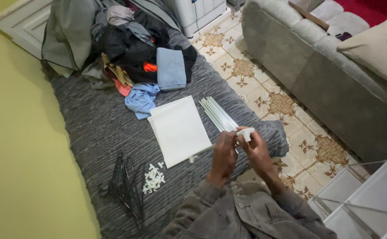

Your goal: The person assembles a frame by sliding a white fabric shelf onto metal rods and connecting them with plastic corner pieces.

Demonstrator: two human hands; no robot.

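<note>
A person's left hand [225, 148] is closed around a thin white rod [202, 152] that runs out to the left, low over the edge of a white fabric panel [178, 129]. The right hand [256, 148] pinches a small white plastic connector [246, 133] at the rod's near end, fingers curled about it, the two hands almost touching over the edge of a grey ribbed mattress [96, 128].

Just beyond the hands, a bundle of white rods [217, 114] lies on the mattress beside the fabric panel, angled away from the camera. To the left of the hands, nearer the camera, a small heap of white connectors [153, 178] rests beside a cluster of dark wire hangers [124, 188].

At the far end of the mattress, a pile of clothes [129, 48] is heaped, with a folded pale blue towel [171, 67] at its right edge and a light blue garment [141, 99] spilling toward the panel.

At lower right stands a partly built white shelf unit [366, 194]; its fabric compartments show nothing inside. A grey sofa [317, 71] stands on the patterned tile floor [264, 95].
</note>
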